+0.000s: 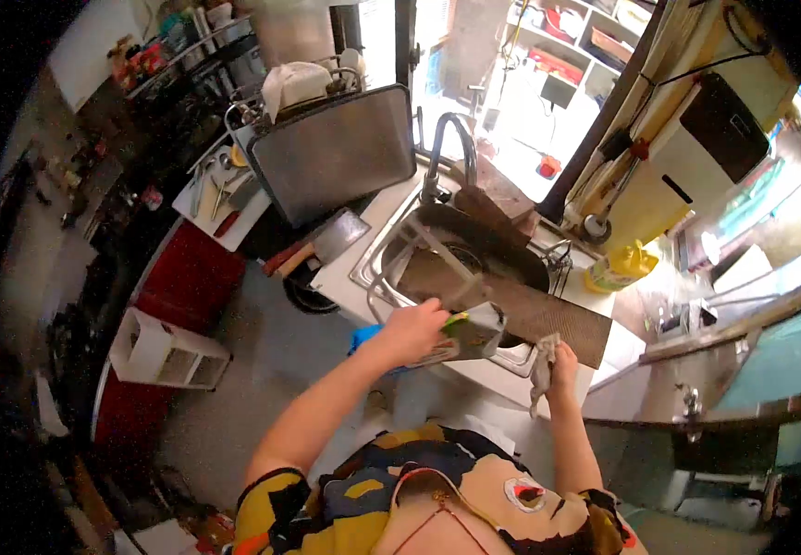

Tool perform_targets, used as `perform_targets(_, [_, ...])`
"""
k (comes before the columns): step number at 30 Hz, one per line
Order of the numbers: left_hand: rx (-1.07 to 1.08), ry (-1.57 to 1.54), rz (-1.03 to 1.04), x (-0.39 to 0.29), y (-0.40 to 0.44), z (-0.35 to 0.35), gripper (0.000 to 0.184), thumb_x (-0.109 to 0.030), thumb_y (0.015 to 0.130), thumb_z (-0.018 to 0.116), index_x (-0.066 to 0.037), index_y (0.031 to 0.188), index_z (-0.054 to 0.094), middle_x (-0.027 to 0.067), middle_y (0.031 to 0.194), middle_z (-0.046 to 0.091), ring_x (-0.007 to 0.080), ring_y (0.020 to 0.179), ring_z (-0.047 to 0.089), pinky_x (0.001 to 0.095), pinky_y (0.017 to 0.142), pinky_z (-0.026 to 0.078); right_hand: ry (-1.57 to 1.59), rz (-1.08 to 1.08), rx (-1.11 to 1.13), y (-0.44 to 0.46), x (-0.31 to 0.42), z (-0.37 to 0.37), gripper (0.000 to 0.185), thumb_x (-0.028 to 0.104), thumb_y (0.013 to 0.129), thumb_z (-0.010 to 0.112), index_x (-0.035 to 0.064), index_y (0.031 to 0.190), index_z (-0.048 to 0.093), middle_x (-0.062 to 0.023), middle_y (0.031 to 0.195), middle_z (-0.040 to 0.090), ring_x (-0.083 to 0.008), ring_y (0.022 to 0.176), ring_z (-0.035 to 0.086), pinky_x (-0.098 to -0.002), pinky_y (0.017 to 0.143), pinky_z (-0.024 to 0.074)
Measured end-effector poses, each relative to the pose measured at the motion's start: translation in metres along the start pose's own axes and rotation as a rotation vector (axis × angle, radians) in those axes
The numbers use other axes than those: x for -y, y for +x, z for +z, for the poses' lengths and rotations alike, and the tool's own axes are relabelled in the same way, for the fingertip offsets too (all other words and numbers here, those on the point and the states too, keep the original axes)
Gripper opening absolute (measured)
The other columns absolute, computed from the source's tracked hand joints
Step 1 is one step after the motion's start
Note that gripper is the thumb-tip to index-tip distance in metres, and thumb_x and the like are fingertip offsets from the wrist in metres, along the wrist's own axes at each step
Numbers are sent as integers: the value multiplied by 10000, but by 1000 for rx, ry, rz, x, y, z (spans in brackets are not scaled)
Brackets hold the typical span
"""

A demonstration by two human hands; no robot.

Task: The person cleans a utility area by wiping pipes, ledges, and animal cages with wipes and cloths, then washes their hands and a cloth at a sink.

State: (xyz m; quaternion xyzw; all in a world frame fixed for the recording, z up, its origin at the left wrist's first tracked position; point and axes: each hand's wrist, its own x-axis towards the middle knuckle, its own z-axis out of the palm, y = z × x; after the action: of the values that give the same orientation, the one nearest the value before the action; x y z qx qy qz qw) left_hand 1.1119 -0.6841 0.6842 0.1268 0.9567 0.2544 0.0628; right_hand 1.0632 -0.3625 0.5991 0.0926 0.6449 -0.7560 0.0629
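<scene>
My left hand [414, 331] is closed around a greyish, partly see-through packet [479, 335] with green and yellow print; its exact kind is unclear. This packet hangs over the front edge of the sink [363, 268]. At the right end of the sink, my right hand [563, 366] grips a crumpled grey rag [545, 365], which dangles down. Between and beyond my hands, a long brown ribbed board [558, 322] lies across the basin. Behind the board a large dark wok [511, 257] rests in the sink.
A curved faucet [451, 120] rises behind the sink. To the left are a cleaver [338, 239] at the counter's edge and a large upright metal tray [336, 153]. A yellow package [621, 268] stands at the right. A white rack [174, 351] is on the floor side.
</scene>
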Motion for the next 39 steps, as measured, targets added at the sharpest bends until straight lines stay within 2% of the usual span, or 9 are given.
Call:
perform_targets(8, [65, 32, 179, 39, 84, 17, 191, -168, 774, 623, -37, 905, 579, 172, 938, 552, 370, 834, 603, 473, 701, 488, 27, 79, -298, -90, -2, 14, 212, 129, 800, 428, 58, 920, 587, -26, 785, 576, -131, 661, 540, -271, 586, 444])
perform_targets(18, [257, 54, -100, 69, 190, 71, 273, -198, 737, 682, -42, 960, 660, 190, 1051, 608, 344, 955, 615, 445, 778, 510, -35, 84, -421, -71, 2, 13, 203, 124, 809, 431, 54, 925, 582, -17, 801, 575, -118, 684, 537, -262, 578, 436])
perform_targets(21, [334, 10, -166, 86, 217, 87, 275, -229, 751, 646, -55, 964, 650, 163, 1042, 612, 353, 919, 617, 461, 777, 508, 16, 120, -587, -47, 19, 36, 196, 132, 818, 435, 59, 927, 580, -14, 801, 574, -112, 673, 533, -265, 559, 439])
perform_targets(23, [345, -4, -203, 94, 229, 98, 309, -273, 751, 642, -64, 978, 644, 142, 1063, 616, 354, 914, 614, 464, 788, 502, 29, 77, -496, -29, 13, 23, 186, 134, 820, 444, 59, 926, 578, -14, 799, 574, -114, 677, 538, -266, 565, 449])
perform_targets(26, [128, -49, -127, 98, 226, 104, 304, -267, 749, 642, -58, 969, 639, 154, 1028, 623, 355, 910, 611, 453, 797, 498, 100, 122, -327, -4, 23, 18, 173, 139, 825, 453, 60, 924, 572, -10, 795, 572, -115, 683, 541, -266, 579, 456])
perform_targets(32, [243, -198, -135, 99, 207, 52, 304, -237, 760, 616, -41, 992, 625, 168, 1007, 629, 386, 887, 595, 454, 788, 480, -5, 117, -296, 44, 21, 29, 156, 152, 820, 459, 63, 886, 569, 10, 776, 556, -90, 669, 506, -238, 588, 405])
perform_targets(33, [298, -195, -131, 113, 206, 54, 346, -251, 781, 628, -47, 1060, 611, 128, 997, 653, 299, 867, 628, 400, 782, 487, -12, 114, -253, 47, 19, 26, 156, 149, 817, 459, 62, 881, 571, 10, 776, 556, -89, 671, 506, -235, 591, 402])
perform_targets(37, [383, -968, -180, 172, 176, 22, 365, -207, 816, 648, -10, 1118, 592, 33, 1004, 645, 100, 881, 561, 269, 790, 461, -50, 133, -217, 52, 6, 35, 163, 137, 805, 454, 59, 873, 580, 4, 780, 565, -95, 677, 518, -232, 595, 403])
perform_targets(39, [328, -1111, -256, 199, 155, -4, 328, -175, 822, 640, -13, 1105, 604, 40, 1001, 645, 131, 891, 586, 276, 801, 465, -43, 171, -232, 48, 1, 43, 175, 135, 799, 450, 58, 878, 585, -2, 783, 572, -101, 677, 526, -236, 601, 415])
